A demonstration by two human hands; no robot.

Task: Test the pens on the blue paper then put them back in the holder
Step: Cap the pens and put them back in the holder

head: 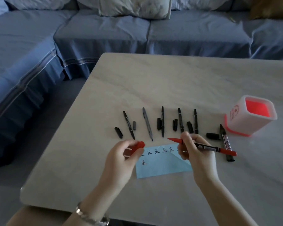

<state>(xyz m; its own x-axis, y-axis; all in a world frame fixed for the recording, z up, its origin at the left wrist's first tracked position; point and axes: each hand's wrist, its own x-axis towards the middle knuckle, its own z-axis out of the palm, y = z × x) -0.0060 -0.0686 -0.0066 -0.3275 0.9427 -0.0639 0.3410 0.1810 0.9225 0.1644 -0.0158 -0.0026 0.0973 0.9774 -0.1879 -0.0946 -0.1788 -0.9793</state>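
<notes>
My right hand (pixel 195 152) holds a red marker (pixel 207 148) with its bare red tip pointing left, just above the blue paper (pixel 163 167). In my left hand (pixel 121 155) is the marker's red cap (pixel 140 145), pinched between the fingers. The paper lies flat on the table and carries several dark written characters. Behind it, several uncapped black pens (pixel 162 122) lie in a row with their caps beside them. A whiteboard marker (pixel 225 142) lies at the right. The white and red pen holder (pixel 250 116) stands upright at the right, nothing showing inside.
The grey marble-look table (pixel 170 82) has its left edge close to a blue sofa (pixel 104 33) with pale cushions at the back. A metal bracelet (pixel 90 216) is on my left wrist.
</notes>
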